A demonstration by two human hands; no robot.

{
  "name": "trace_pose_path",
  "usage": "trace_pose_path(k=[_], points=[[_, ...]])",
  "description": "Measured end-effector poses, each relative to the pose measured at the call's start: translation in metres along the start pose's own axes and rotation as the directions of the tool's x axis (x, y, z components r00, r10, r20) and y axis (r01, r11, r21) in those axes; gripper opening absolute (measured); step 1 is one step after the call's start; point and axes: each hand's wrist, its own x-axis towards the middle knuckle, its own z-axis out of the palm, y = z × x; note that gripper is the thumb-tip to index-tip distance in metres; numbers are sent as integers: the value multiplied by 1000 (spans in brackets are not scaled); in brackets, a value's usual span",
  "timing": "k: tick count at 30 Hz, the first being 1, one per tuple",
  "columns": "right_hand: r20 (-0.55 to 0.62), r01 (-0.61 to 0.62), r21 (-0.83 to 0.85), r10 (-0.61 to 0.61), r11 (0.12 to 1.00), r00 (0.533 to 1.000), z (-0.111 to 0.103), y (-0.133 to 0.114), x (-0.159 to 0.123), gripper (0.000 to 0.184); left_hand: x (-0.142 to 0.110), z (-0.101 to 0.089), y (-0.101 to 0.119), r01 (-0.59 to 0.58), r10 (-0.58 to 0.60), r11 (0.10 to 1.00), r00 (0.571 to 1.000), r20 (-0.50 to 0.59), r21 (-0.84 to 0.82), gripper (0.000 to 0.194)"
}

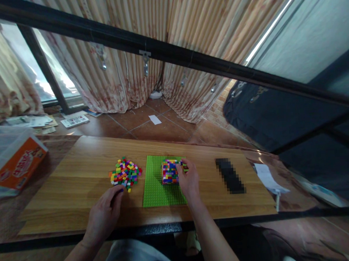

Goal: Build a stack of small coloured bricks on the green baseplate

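Note:
A green baseplate (156,186) lies on the wooden table (77,178), and a block built of many-coloured small bricks (169,171) stands on its far right part. My right hand (188,180) rests against the block's right side, fingers curled onto its top edge. A loose heap of coloured bricks (125,172) lies left of the plate. My left hand (104,216) is just in front of that heap, fingers curled, with what looks like a small dark brick at the fingertips.
A dark flat object (230,175) lies on the table right of the plate, and a white paper (267,178) hangs over the right end. An orange-labelled clear box (12,164) stands at the left. A black bar (170,52) crosses above. Curtains hang behind.

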Motion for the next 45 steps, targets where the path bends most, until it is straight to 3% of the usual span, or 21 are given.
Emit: trace_pose_path(k=[8, 17, 21, 25, 29, 33, 39, 45], points=[[-6, -30, 93, 30, 995, 1000, 4, 2, -5, 35, 0, -1, 0, -38, 38, 999, 999, -16, -28, 32], [-35, 26, 139, -21, 990, 999, 5, 2, -12, 33, 5, -7, 1, -87, 84, 994, 995, -45, -64, 34], [-60, -3, 181, 14, 983, 998, -13, 20, -10, 40, 8, -16, 2, -71, 66, 994, 996, -60, -87, 34], [-140, 6, -92, -19, 996, 990, -48, 53, 1, 37, 16, -19, 15, -57, 51, 990, 997, -52, -125, 31], [-144, 52, -351, -108, 935, 984, -76, 86, 5, 31, 35, -6, 43, -108, 104, 974, 994, -30, -199, 27], [-118, 98, -462, -170, 882, 978, -80, 103, 0, 25, 58, 17, 73, -178, 196, 934, 980, 27, -310, 26], [-85, 98, -453, -153, 886, 985, -76, 105, 1, 25, 87, 47, 103, -282, 301, 931, 952, 54, -231, 19], [-113, 85, -412, -143, 907, 983, -77, 103, 2, 25, 100, 61, 118, -342, 353, 934, 929, 116, -102, 17]])
